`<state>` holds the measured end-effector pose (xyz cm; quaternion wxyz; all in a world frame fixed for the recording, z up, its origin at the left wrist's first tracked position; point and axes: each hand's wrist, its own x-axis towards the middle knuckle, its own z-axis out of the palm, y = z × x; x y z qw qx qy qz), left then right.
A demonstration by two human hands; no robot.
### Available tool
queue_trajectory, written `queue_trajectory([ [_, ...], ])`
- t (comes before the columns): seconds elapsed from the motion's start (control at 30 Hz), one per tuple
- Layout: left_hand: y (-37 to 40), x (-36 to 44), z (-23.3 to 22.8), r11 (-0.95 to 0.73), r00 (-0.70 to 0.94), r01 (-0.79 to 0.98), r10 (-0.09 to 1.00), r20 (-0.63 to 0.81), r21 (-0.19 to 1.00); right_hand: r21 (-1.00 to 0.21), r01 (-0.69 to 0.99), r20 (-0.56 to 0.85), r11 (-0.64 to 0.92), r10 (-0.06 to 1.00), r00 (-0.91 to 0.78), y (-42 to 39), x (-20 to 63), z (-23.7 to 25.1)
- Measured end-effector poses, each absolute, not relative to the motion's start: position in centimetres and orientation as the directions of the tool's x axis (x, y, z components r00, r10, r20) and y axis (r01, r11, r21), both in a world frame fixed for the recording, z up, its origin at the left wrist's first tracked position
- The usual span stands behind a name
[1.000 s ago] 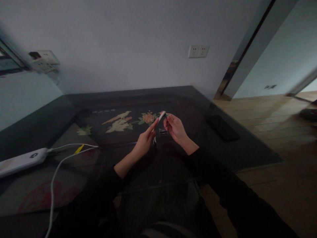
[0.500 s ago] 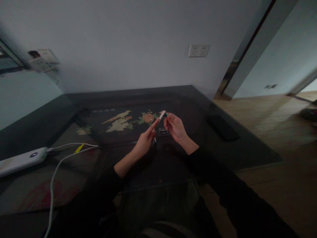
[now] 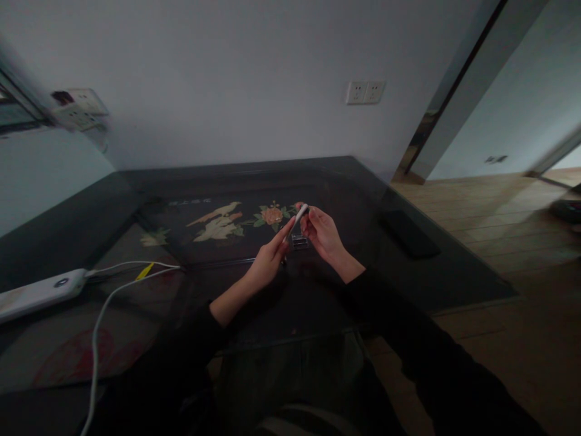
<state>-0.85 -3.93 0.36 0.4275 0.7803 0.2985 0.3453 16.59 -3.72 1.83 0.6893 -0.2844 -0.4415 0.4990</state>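
Note:
Above a dark glass-topped table (image 3: 190, 290), my left hand (image 3: 267, 263) holds a slim white pen-like stick (image 3: 298, 219), with the forefinger laid along it. My right hand (image 3: 323, 235) pinches the stick's upper end, where a small dark tip shows. Just below the two hands a small clear ridged piece (image 3: 299, 241) lies on the glass. Both sleeves are dark.
A white power bank (image 3: 39, 293) with white cables (image 3: 102, 315) lies at the left. A dark phone-like slab (image 3: 408, 233) rests at the right side of the table. Under the glass shows a bird-and-flower inlay (image 3: 222, 221). Wall sockets (image 3: 364, 92) hang behind; wooden floor lies to the right.
The green bit that showed at the stick's upper end is no longer visible; my right fingers have closed over that end. Both hands stay in nearly the same place.

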Motion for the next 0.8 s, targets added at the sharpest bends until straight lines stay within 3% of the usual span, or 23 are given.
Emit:
queue_trajectory([
  [0.8,-3.92,-0.52,-0.02,-0.307,0.567,0.029,0.789,0.237,0.951,-0.864,-0.369,0.318,0.341,0.94,0.124,-3.97,16.41,1.97],
])
